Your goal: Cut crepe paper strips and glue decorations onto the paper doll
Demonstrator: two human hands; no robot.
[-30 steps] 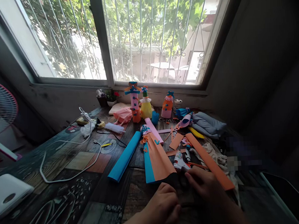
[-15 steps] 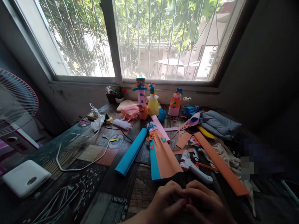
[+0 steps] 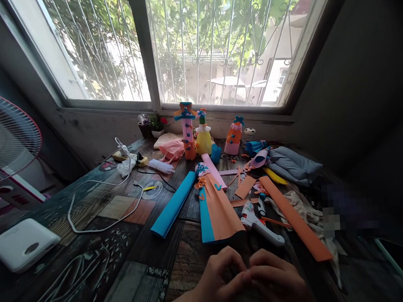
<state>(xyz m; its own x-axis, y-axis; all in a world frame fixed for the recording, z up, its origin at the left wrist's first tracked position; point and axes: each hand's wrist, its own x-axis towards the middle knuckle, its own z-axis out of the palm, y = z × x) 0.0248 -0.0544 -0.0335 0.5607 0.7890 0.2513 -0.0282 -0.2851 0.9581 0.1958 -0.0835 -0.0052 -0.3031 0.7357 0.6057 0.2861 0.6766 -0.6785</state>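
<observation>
My left hand (image 3: 220, 283) and my right hand (image 3: 279, 284) are low at the table's near edge, fingertips pinched together on a small piece of black paper (image 3: 242, 252) that is hard to make out. Just beyond them lies an orange-and-blue paper dress (image 3: 218, 208). A white glue gun (image 3: 259, 222) lies to the right of the dress, close to my right hand. A long orange paper strip (image 3: 294, 218) runs diagonally further right.
A blue paper roll (image 3: 173, 204) and a pink roll (image 3: 214, 170) lie mid-table. Three decorated bottle figures (image 3: 188, 131) stand by the window sill. Grey folded cloth (image 3: 293, 164) lies at right; a white cable (image 3: 103, 214), white box (image 3: 22, 243) and fan (image 3: 5, 138) are at left.
My two hands have drawn together and pulled nearer to me, from flat on the paper to fingertips pinched. The view swung left, so the fan and the glue gun show more fully.
</observation>
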